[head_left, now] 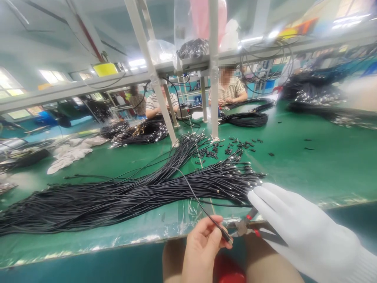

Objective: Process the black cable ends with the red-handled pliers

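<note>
My bare left hand (204, 247) pinches a black cable (203, 207) close to its metal-tipped plug (228, 239), just in front of the table edge. My right hand (306, 232), in a white glove, is wrapped round a pair of cutting pliers (242, 227) with red and black handles. The jaws of the pliers point left and are right beside the plug; whether they touch it I cannot tell. Behind both hands lies a big bundle of black cables (123, 200), its metal plug ends towards the right.
Small black pieces (210, 152) are scattered on the green table (318, 173) behind the bundle. Grey posts (214, 78) carry a shelf over it. Coiled cables (247, 119) lie farther back, near a seated person in a striped shirt (232, 89). White cloths (70, 155) lie left.
</note>
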The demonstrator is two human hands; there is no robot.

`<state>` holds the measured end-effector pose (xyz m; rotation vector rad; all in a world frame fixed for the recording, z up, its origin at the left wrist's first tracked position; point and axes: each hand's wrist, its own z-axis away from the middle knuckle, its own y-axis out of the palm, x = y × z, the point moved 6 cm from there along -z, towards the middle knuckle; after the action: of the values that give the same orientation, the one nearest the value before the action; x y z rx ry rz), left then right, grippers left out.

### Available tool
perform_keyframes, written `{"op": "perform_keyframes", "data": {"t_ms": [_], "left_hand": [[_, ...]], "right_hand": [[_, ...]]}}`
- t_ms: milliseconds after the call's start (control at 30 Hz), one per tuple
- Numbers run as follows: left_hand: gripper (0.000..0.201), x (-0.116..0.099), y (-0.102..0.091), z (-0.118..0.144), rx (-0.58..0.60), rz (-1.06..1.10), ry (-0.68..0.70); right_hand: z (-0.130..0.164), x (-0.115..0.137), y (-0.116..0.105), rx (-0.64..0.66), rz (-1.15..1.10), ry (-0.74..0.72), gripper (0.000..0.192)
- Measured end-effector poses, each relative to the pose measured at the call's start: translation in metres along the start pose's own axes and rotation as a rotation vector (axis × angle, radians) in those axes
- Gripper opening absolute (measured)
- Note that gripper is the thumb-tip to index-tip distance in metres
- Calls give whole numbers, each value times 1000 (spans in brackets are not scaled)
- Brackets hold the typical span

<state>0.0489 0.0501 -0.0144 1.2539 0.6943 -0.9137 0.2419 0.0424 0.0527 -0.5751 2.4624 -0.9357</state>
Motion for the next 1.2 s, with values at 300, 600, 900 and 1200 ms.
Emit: {"op": "perform_keyframes", "data": {"t_ms": [300, 600, 900, 1200], "left_hand": [[40, 0, 0, 2, 19, -14, -3], [41, 5, -3, -1, 85, -107, -17], [41, 12, -5, -1, 97, -82, -97], [41, 7, -5, -1, 112, -157, -82]], "right_hand": [[0, 2, -1, -1, -7, -20, 45], [-6, 5, -4, -13, -17, -59, 42], [-16, 5, -9, -42, -54, -88, 36], [-12, 8, -5, -10, -58, -89, 39]]}}
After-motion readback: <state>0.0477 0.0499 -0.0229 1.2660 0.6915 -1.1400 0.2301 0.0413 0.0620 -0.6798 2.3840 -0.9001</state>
